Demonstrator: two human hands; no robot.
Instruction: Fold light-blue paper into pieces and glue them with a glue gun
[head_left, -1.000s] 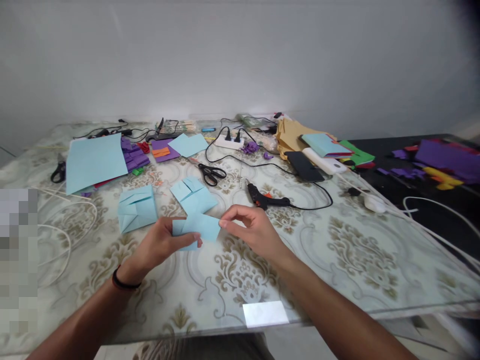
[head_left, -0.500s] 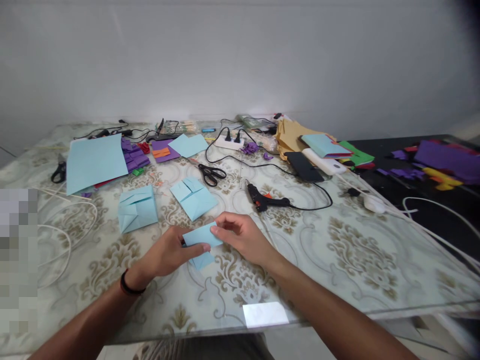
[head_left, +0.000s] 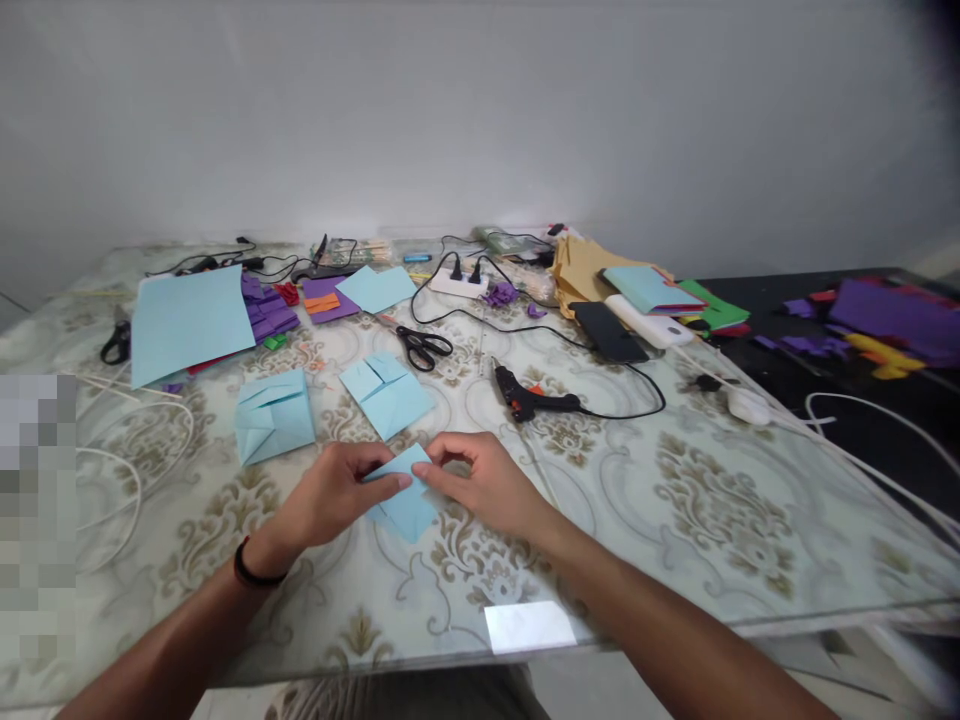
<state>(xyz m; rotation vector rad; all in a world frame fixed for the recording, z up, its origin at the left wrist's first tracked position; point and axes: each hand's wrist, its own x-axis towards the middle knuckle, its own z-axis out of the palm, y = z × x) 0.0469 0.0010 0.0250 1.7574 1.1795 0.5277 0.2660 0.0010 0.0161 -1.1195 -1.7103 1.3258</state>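
Note:
Between my two hands is a light blue folded paper (head_left: 411, 508), just above or on the patterned table near its front. My left hand (head_left: 341, 490) pinches its left side, thumb lying across the top face. On the upper right corner my right hand (head_left: 472, 478) grips it between thumb and curled fingers. Beyond my hands lie two other folded blue papers, one to the left (head_left: 275, 415) and one nearer the middle (head_left: 386, 393). The underside of the held paper and some of my fingertips are hidden.
Black scissors (head_left: 424, 347) lie behind the folded papers. A black glue gun (head_left: 529, 393) rests right of centre, its cord trailing right. Farther back are a large blue sheet (head_left: 193, 325), a white power strip (head_left: 459, 284), a phone (head_left: 609, 332) and coloured paper stacks (head_left: 652, 290).
The held paper has turned, so more of its lower folded part shows below my hands. Both hands have shifted slightly left, keeping their grip.

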